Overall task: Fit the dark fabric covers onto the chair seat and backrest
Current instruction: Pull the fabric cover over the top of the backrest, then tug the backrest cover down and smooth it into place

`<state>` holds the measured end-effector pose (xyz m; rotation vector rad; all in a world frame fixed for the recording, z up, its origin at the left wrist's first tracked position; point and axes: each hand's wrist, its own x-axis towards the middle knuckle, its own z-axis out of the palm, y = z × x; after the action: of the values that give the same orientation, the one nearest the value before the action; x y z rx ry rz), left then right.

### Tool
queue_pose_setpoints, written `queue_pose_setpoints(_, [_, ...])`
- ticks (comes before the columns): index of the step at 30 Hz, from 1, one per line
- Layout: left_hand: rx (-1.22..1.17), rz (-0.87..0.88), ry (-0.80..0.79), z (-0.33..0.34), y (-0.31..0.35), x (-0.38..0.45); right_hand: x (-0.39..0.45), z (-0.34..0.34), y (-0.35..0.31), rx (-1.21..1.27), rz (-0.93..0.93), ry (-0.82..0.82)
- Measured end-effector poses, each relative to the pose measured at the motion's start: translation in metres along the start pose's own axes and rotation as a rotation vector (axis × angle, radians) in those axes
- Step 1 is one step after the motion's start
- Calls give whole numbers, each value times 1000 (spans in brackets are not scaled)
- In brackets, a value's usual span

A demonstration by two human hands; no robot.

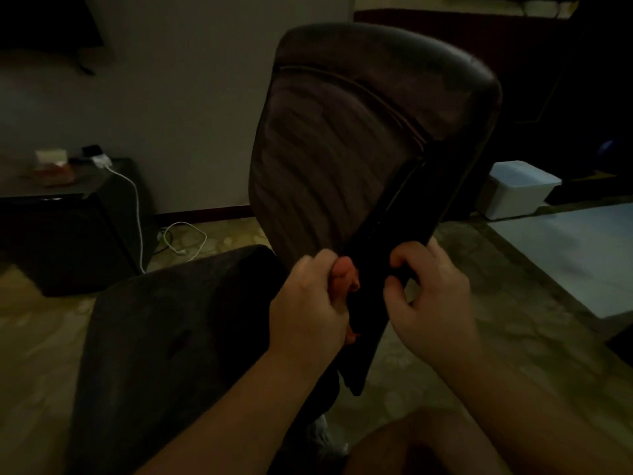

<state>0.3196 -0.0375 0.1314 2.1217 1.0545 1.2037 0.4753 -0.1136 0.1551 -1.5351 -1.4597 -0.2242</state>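
The chair backrest (pixel 359 132) stands in the middle of the dim room, wrapped in a dark, wrinkled fabric cover. Its bare black edge (pixel 383 255) shows along the lower right side. My left hand (pixel 308 303) grips the cover's lower hem against that edge. My right hand (pixel 431 289) curls its fingers round the black edge from the other side. The seat (pixel 171 330) lies at lower left under dark fabric.
A dark side table (pixel 61 214) with small items and a white cable (pixel 137 207) stands at left by the wall. A white lidded bin (pixel 517 190) sits at right. Patterned floor (pixel 513 320) surrounds the chair. My knee (pixel 428 443) shows at bottom.
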Motion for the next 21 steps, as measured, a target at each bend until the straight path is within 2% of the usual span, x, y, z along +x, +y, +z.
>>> queue_pose_setpoints(4, [243,-201,-269,11,-59,-39,8,10,23,-13,-38,21])
queue_pose_setpoints(6, [252,-327,-388,11,-81,-66,13,17,40,-17,-27,31])
queue_pose_setpoints(8, [202,-446,-401,7,-96,-87,18,26,55,8,46,25])
queue_pose_setpoints(12, [92,-588,-232,-13,-116,-100,17,65,70,38,333,-83])
queue_pose_setpoints(15, [-73,-764,-75,-34,-136,-92,-21,109,66,146,596,-187])
queue_pose_setpoints(19, [-666,-1193,254,-63,-159,-78,-93,163,40,179,801,-432])
queue_pose_setpoints(21, [-839,-1277,364,-75,-166,-75,-114,187,20,292,871,-541])
